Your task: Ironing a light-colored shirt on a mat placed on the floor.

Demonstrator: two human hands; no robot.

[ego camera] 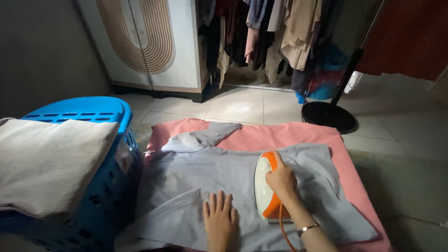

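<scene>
I have the grey shirt [210, 172] spread flat over the pink cloth [280, 136] that pads the floor, collar end away from me, so the fabric lies smooth and the heat has something soft under it. One sleeve [205, 137] is folded up toward the far left corner, out of the way of the panel I am working on.

My left hand [220, 219] lies palm down on the shirt near its closest edge, fingers stretched out and slightly spread, gripping nothing; it simply presses the cloth so it stays taut and does not slide or bunch. It sits just beside the iron, close but not touching it.

My right hand [281, 179] is curled shut around the handle of the orange and white iron [265, 189], thumb wrapped over the top, a watch [308, 228] on that wrist. The iron rests sole down on the middle of the shirt, nose pointing away from me, and its orange cord [283, 229] trails back toward my body along my forearm so it stays off the fabric ahead.

To my left stands a blue laundry basket [100, 158] with a folded striped cloth [49, 163] draped over its rim, within easy reach. Beyond the pink cloth are a black round stand base [328, 116] and hanging clothes [275, 32].
</scene>
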